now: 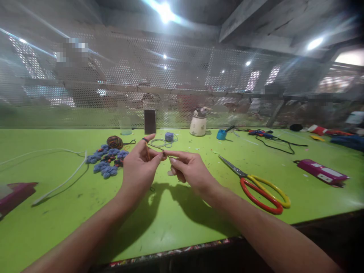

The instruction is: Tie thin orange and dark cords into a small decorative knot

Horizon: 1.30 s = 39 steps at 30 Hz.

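Note:
Both my hands meet above the middle of the green table. My left hand (140, 163) is closed in a pinch on dark and orange yarn (147, 152), its index finger raised with a dark band of yarn around it. My right hand (190, 168) pinches a thin, dark shaft that looks like a crochet hook (167, 154), its tip at the left fingertips. The small work between the fingers is mostly hidden. Left of my left hand lie blue and dark-orange crocheted flowers (105, 167), with a multicoloured yarn ball (114, 141) behind them. A small blue yarn ball (169, 137) sits beyond my hands.
Large scissors (250, 182) with red and yellow handles lie right of my right hand. Farther back stand a phone (150, 121), a pale bottle (198, 123) and a blue pot (221, 134). A glue gun (260, 133), a purple power strip (322, 172) and a white cable (71, 176) lie around.

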### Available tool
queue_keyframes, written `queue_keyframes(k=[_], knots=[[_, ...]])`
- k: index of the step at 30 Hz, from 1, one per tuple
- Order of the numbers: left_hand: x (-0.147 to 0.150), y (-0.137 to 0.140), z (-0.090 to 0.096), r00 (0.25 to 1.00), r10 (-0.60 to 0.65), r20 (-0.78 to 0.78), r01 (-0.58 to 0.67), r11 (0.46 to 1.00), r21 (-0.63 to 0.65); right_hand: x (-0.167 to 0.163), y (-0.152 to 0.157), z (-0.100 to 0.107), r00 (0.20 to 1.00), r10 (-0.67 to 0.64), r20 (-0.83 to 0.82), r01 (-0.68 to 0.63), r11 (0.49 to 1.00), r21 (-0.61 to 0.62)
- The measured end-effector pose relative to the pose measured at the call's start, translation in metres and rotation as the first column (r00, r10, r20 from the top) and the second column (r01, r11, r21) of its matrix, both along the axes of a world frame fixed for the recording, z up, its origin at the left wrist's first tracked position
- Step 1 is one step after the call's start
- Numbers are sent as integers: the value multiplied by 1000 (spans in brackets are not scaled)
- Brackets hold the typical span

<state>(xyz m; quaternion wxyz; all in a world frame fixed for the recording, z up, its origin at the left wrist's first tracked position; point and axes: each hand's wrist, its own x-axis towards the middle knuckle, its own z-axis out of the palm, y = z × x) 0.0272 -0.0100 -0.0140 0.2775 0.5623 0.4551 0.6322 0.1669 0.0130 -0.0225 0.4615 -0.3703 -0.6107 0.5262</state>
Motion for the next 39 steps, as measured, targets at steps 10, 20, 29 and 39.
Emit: queue_keyframes(k=[10, 20, 29, 39], knots=[[-15, 3, 14, 841, -292, 456, 405, 898, -172, 18, 9, -7, 990, -17, 143, -58, 861, 505], [-23, 4, 22, 868, -359, 343, 445, 869, -216, 46, 12, 15, 687, -472, 553, -398, 392, 829], [-22, 5, 20, 861, -341, 377, 439, 873, -214, 43, 11, 16, 838, -178, 515, -345, 560, 753], [-20, 8, 11, 881, -370, 294, 442, 866, -235, 28, 11, 9, 980, 115, 165, -154, 956, 250]])
